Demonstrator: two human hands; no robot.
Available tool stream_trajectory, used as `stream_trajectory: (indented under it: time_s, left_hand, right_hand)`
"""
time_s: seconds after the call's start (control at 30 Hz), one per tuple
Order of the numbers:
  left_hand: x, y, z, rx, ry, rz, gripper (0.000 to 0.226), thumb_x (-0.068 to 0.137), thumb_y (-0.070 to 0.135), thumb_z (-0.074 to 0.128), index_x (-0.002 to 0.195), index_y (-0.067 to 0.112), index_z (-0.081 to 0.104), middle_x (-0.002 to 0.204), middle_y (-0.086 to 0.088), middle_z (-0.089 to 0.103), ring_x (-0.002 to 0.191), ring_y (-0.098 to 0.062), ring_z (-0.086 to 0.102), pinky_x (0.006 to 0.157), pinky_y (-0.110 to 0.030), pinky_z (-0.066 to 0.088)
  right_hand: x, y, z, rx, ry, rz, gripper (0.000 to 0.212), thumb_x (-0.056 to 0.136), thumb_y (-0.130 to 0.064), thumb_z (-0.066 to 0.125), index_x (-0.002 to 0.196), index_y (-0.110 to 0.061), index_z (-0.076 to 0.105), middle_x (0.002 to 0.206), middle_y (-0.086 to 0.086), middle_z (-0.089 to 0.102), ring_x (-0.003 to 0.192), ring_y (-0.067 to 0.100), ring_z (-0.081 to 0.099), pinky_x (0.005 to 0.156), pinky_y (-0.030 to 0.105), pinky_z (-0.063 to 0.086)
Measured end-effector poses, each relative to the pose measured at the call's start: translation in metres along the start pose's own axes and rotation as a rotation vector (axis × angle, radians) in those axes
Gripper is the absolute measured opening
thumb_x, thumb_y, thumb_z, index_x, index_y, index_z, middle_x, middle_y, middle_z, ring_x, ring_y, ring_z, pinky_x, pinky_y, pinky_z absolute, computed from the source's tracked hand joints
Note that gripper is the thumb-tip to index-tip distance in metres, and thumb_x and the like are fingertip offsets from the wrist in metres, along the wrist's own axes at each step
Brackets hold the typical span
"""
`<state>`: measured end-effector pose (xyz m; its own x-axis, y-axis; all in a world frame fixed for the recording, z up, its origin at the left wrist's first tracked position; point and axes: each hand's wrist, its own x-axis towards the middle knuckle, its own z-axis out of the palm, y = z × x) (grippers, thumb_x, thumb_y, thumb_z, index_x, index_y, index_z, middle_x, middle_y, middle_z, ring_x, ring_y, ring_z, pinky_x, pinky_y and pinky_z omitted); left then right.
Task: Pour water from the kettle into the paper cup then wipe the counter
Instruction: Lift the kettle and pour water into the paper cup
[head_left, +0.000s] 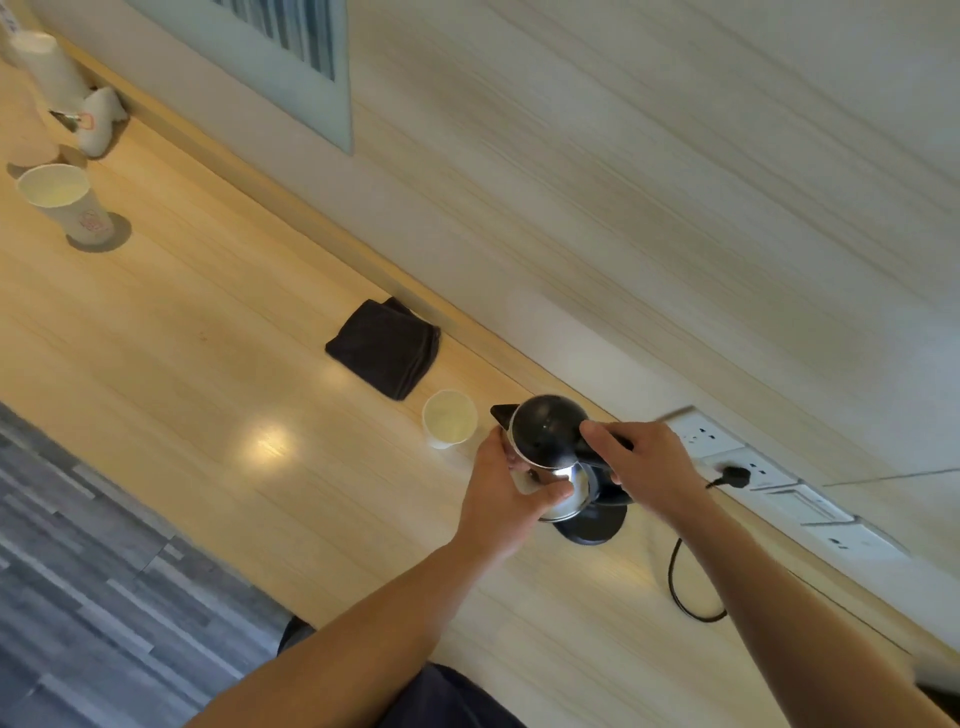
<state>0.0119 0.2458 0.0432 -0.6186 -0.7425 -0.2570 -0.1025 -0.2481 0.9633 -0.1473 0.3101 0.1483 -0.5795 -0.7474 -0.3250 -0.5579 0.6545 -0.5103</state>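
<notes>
A steel kettle (545, 431) with a black lid stands on its black base (597, 525) on the wooden counter (218, 364). My left hand (511, 493) wraps the kettle's steel body. My right hand (644, 467) grips the black handle, thumb on the lid. A white paper cup (449, 418) stands upright just left of the spout, apart from it. A folded black cloth (387, 348) lies beyond the cup, near the wall.
Another paper cup (62, 202) stands at the far left, with stacked cups (47, 67) and a white packet (98, 124) behind it. A black cord (680, 587) runs from the base to a plug (735, 475) in the wall sockets. The counter's front edge drops to grey floor (78, 597).
</notes>
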Motion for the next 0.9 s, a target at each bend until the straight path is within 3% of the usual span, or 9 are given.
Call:
stream_trajectory:
  time_s: [0.1,0.23,0.43,0.63,0.73,0.9]
  left_hand:
    - [0.000,0.005,0.012,0.147,-0.016,0.051,0.077,0.067,0.038,0.094,0.133,0.035,0.053,0.121,0.017,0.063,0.110,0.000,0.062,0.089,-0.020,0.054]
    - [0.003,0.010,0.031,0.316,-0.088,0.114,0.087,0.062,0.053,0.089,0.138,0.038,0.050,0.126,0.017,0.062,0.114,0.000,0.061,0.090,-0.023,0.055]
    - [0.017,0.005,0.052,0.487,-0.265,0.210,0.066,0.073,0.040,0.093,0.128,0.026,0.059,0.108,0.019,0.069,0.105,0.002,0.065,0.086,-0.021,0.053]
    - [0.021,-0.010,0.072,0.535,-0.256,0.226,0.060,0.074,0.041,0.092,0.123,0.025,0.061,0.108,0.017,0.072,0.105,0.003,0.065,0.087,-0.018,0.053]
    - [0.019,-0.016,0.076,0.537,-0.234,0.227,0.059,0.075,0.044,0.091,0.122,0.027,0.060,0.108,0.017,0.072,0.107,-0.002,0.067,0.089,-0.024,0.055]
    - [0.016,-0.017,0.081,0.556,-0.236,0.222,0.062,0.073,0.055,0.086,0.123,0.028,0.060,0.110,0.018,0.073,0.110,-0.002,0.068,0.092,-0.031,0.059]
  right_hand:
    - [-0.016,0.019,-0.004,0.106,0.071,0.042,0.027,0.101,-0.042,0.058,0.102,-0.027,0.079,0.071,-0.012,0.072,0.069,0.011,0.069,0.069,0.025,0.054]
    - [-0.030,0.051,-0.013,0.212,0.170,0.049,0.023,0.102,-0.039,0.058,0.084,-0.044,0.070,0.064,-0.019,0.071,0.061,0.002,0.066,0.060,0.017,0.046]
    - [-0.040,0.107,-0.020,0.338,0.269,0.088,0.023,0.101,-0.035,0.061,0.103,-0.026,0.082,0.063,-0.021,0.072,0.058,-0.001,0.064,0.062,0.020,0.048]
    - [-0.034,0.141,-0.011,0.463,0.259,0.110,0.024,0.101,-0.033,0.063,0.106,-0.020,0.083,0.066,-0.018,0.073,0.058,-0.003,0.064,0.061,0.014,0.047]
    - [-0.031,0.150,-0.009,0.486,0.247,0.096,0.024,0.101,-0.031,0.064,0.108,-0.017,0.082,0.067,-0.021,0.073,0.061,-0.005,0.065,0.059,0.009,0.046]
    - [-0.031,0.156,-0.013,0.504,0.220,0.052,0.020,0.102,-0.025,0.063,0.107,-0.018,0.081,0.061,-0.024,0.070,0.058,-0.005,0.064,0.058,0.011,0.048]
